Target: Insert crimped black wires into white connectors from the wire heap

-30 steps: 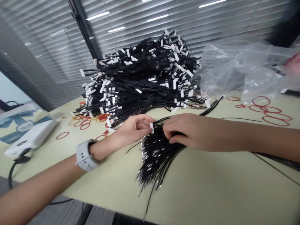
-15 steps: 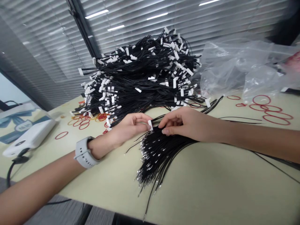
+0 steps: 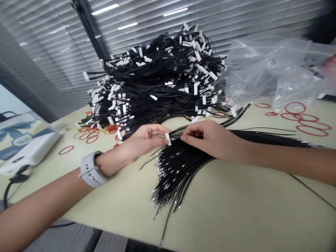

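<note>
A small white connector (image 3: 168, 139) is pinched between the thumb and fingers of my left hand (image 3: 147, 140), which wears a pale watch at the wrist. Black wires run from the connector toward my right hand (image 3: 207, 138). Its thumb and index finger are closed on a thin black wire (image 3: 176, 139), its metal end pointing at the connector. Below both hands a fanned bundle of loose black wires (image 3: 175, 175) lies on the table, silver terminals at the left ends. The bundle passes under my right hand and forearm.
Behind stands a tall heap of black cables with white connectors (image 3: 162, 77). Red rubber bands (image 3: 309, 119) lie at right, more bands (image 3: 89, 134) at left. Clear plastic bags (image 3: 257, 73) rest at back right. A white device (image 3: 28, 154) with a cord sits left on the table (image 3: 236, 206).
My right hand has turned slightly, its thumb now lying straighter along the wire near the connector. My left hand keeps its pinch. The whole view has shifted slightly.
</note>
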`<action>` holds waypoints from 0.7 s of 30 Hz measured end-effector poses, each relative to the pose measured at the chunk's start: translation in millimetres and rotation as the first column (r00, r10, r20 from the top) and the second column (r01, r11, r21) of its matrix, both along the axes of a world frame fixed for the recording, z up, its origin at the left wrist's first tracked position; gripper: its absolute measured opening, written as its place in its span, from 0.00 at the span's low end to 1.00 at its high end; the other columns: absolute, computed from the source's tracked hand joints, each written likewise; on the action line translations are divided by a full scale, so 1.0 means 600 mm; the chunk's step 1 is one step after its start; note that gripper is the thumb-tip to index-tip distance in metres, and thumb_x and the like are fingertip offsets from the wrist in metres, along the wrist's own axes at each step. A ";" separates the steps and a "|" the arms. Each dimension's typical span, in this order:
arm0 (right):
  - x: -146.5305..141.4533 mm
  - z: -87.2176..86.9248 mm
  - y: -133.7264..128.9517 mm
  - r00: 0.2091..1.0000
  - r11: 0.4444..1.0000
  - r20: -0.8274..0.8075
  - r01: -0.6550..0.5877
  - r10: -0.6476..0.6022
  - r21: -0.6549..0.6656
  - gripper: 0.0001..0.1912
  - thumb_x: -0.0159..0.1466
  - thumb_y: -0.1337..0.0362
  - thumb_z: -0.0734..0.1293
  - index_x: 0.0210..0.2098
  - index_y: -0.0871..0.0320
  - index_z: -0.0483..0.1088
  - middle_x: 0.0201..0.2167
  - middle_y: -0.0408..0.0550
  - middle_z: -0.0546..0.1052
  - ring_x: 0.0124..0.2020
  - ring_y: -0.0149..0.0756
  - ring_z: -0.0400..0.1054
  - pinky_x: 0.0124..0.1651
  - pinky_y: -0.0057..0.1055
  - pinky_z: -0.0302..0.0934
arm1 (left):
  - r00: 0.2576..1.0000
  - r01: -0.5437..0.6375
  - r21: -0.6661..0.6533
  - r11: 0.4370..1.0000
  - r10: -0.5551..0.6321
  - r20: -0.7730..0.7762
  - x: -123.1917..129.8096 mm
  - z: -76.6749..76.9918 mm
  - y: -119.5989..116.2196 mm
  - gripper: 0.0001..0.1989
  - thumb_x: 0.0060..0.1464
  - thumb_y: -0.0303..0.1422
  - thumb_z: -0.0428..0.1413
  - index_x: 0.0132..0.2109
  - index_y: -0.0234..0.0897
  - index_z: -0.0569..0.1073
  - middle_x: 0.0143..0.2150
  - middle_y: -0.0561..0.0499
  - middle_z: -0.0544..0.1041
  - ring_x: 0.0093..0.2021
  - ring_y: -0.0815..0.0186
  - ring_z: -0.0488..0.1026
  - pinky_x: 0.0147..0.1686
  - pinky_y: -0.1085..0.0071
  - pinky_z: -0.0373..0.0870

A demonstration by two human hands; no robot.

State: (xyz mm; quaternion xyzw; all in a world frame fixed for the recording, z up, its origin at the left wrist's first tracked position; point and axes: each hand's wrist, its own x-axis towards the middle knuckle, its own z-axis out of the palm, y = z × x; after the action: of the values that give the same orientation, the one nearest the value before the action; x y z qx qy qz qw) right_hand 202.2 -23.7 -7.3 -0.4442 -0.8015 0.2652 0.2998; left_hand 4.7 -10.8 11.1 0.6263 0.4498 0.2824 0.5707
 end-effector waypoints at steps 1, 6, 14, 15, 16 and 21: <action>0.000 -0.002 0.000 1.000 1.000 -0.001 -0.005 0.005 0.002 0.09 0.57 0.63 0.60 0.25 0.57 0.70 0.19 0.38 0.69 0.20 0.23 0.59 0.23 0.24 0.51 | 1.000 0.002 -0.003 1.000 -0.002 0.004 0.000 0.000 0.000 0.09 0.45 0.22 0.57 0.37 0.30 0.70 0.33 0.51 0.75 0.31 0.75 0.71 0.34 0.77 0.65; 0.002 -0.006 -0.003 1.000 0.999 -0.008 -0.009 0.010 0.031 0.08 0.57 0.63 0.60 0.27 0.57 0.69 0.20 0.38 0.69 0.22 0.23 0.59 0.24 0.23 0.51 | 1.000 0.004 -0.020 1.000 -0.003 0.023 -0.001 -0.002 0.001 0.09 0.45 0.22 0.56 0.37 0.30 0.70 0.33 0.52 0.75 0.30 0.75 0.71 0.34 0.78 0.65; 0.003 -0.006 -0.005 1.000 0.999 -0.024 -0.007 0.008 0.049 0.07 0.57 0.64 0.61 0.27 0.57 0.69 0.22 0.38 0.70 0.23 0.23 0.60 0.25 0.22 0.52 | 0.999 0.029 -0.040 0.999 -0.027 0.036 -0.004 -0.002 0.005 0.09 0.45 0.21 0.56 0.37 0.30 0.70 0.32 0.52 0.75 0.30 0.75 0.71 0.33 0.79 0.66; 0.004 -0.007 -0.006 1.000 0.999 -0.025 -0.005 0.006 0.048 0.07 0.57 0.64 0.61 0.27 0.57 0.69 0.22 0.38 0.70 0.23 0.23 0.60 0.25 0.23 0.52 | 0.999 0.032 -0.043 0.999 -0.031 0.038 -0.004 -0.002 0.005 0.09 0.45 0.21 0.56 0.37 0.30 0.70 0.32 0.52 0.75 0.30 0.75 0.71 0.33 0.79 0.66; 0.004 -0.007 -0.006 1.000 0.999 -0.026 -0.005 0.006 0.047 0.07 0.57 0.63 0.61 0.27 0.57 0.69 0.22 0.39 0.70 0.24 0.24 0.60 0.25 0.23 0.52 | 0.999 0.035 -0.044 0.998 -0.033 0.041 -0.005 -0.002 0.006 0.09 0.45 0.21 0.56 0.37 0.31 0.70 0.32 0.52 0.76 0.30 0.75 0.72 0.33 0.79 0.66; 0.004 -0.010 -0.005 0.999 0.997 -0.036 -0.035 0.037 0.064 0.07 0.57 0.64 0.61 0.28 0.57 0.69 0.23 0.39 0.70 0.24 0.24 0.60 0.26 0.23 0.53 | 0.998 0.059 -0.048 0.997 -0.057 0.042 -0.005 -0.001 0.006 0.10 0.44 0.21 0.57 0.37 0.31 0.71 0.31 0.52 0.76 0.30 0.76 0.71 0.33 0.80 0.66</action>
State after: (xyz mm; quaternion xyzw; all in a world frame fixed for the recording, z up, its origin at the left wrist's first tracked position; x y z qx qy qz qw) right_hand 204.6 -26.7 -13.0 -0.4150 -0.8117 0.2534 0.3236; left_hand 1.6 -7.3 10.3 0.6188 0.4267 0.2672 0.6030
